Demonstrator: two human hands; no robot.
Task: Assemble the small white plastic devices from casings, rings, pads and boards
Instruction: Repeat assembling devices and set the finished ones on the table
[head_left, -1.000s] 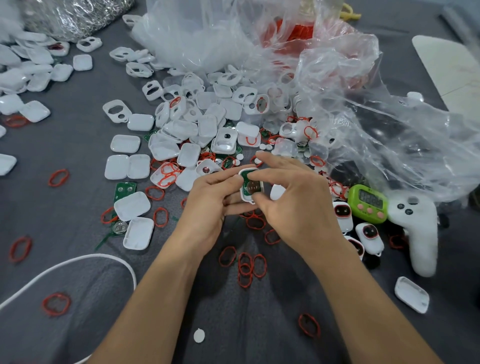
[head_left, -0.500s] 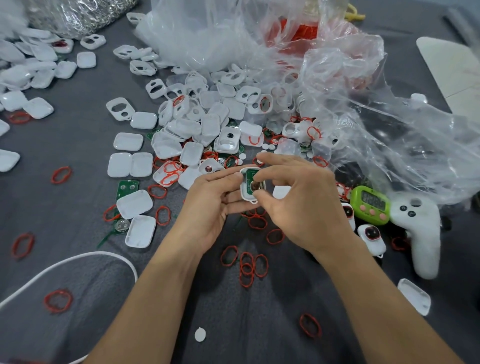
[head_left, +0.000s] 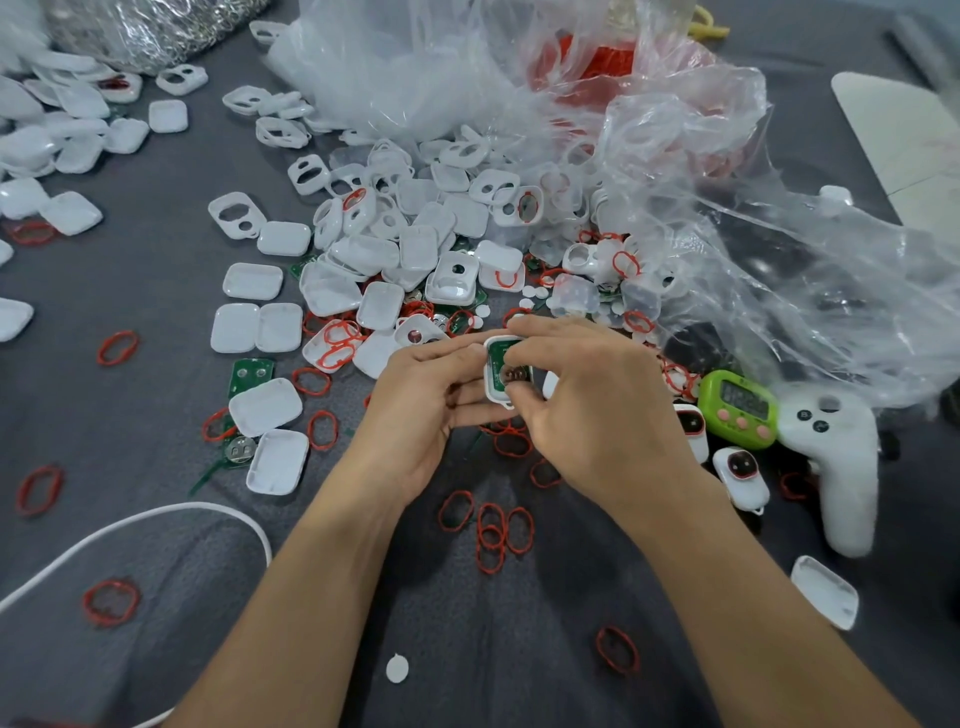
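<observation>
Head view, the only one. Dead centre, lifted just off the grey cloth (head_left: 130, 426): one white casing (head_left: 491, 388), open face up, with a green board (head_left: 497, 354) seated inside. Clamped from 9 o'clock by the left hand (head_left: 415, 410), thumb along the top rim, fingers curled beneath. Pinched from 3 o'clock by the right hand (head_left: 597, 415), forefinger laid across the board, thumb tip at the casing's 6 o'clock corner, both bearing on a round metal part (head_left: 514, 375) on the board.

Against a second ago: hardly any travel, same spot, same two-handed hold. Seemingly just one shift, the right forefinger slid down from the casing's 12 o'clock end toward the board's middle, baring more green at the top. Probably means pressing the board home rather than fetching a new part. Seating looks nearly finished. No cover on yet, so closing still to come.

Around the work:
- At 12 o'clock, a heap of loose casings (head_left: 384, 260).
- At 1 to 2 o'clock, a crumpled plastic bag (head_left: 727, 208).
- At 3 o'clock, a green timer (head_left: 737, 402) and a white controller (head_left: 841, 467).
- At 4 o'clock, finished devices (head_left: 740, 470).
- At 6 o'clock, a cluster of red rings (head_left: 491, 525), and lower down, well apart, a single white pad (head_left: 397, 667).
</observation>
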